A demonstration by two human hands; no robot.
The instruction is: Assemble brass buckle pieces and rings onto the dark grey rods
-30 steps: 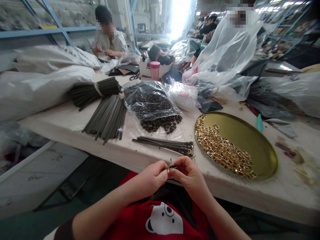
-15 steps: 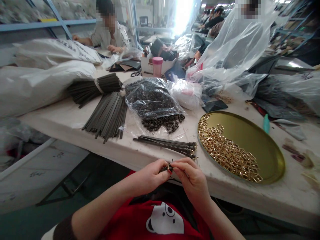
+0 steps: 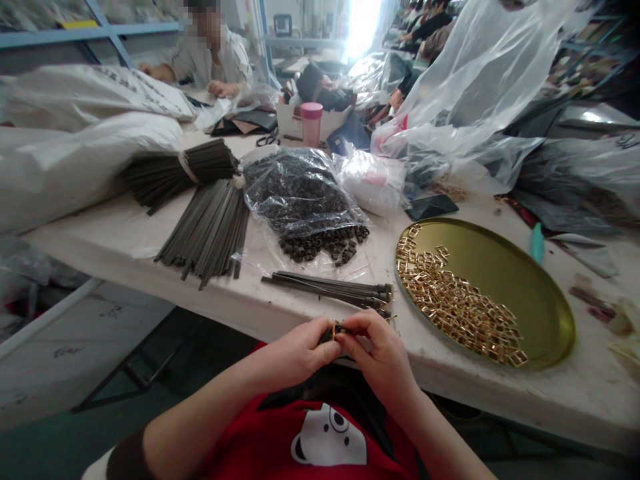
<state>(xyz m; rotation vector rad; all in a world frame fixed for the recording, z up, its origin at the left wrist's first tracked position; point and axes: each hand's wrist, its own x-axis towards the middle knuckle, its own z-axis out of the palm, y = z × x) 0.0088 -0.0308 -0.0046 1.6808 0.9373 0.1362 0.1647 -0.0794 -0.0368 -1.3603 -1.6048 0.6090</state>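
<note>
My left hand (image 3: 296,351) and my right hand (image 3: 376,349) meet just below the table's near edge, fingertips pinched together. Between them sits a small gold buckle (image 3: 334,329) on the end of a dark strap; both hands grip this piece. Just beyond my hands lies a small pile of dark straps with fitted ends (image 3: 330,288). To the right stands a round gold tray (image 3: 525,280) holding several loose gold buckles (image 3: 460,310). A clear bag spilling small dark loops (image 3: 320,243) lies ahead of my hands.
Loose dark straps (image 3: 210,230) and a tied bundle (image 3: 175,175) lie at the left, beside big white sacks (image 3: 75,160). A pink cup (image 3: 311,123), a phone (image 3: 431,207) and clear plastic bags (image 3: 465,100) crowd the back. A seated person (image 3: 210,57) works at the far left.
My hands stay together at the table edge, the fingers shifting slightly on the buckle and strap. The view has tipped down a little.
</note>
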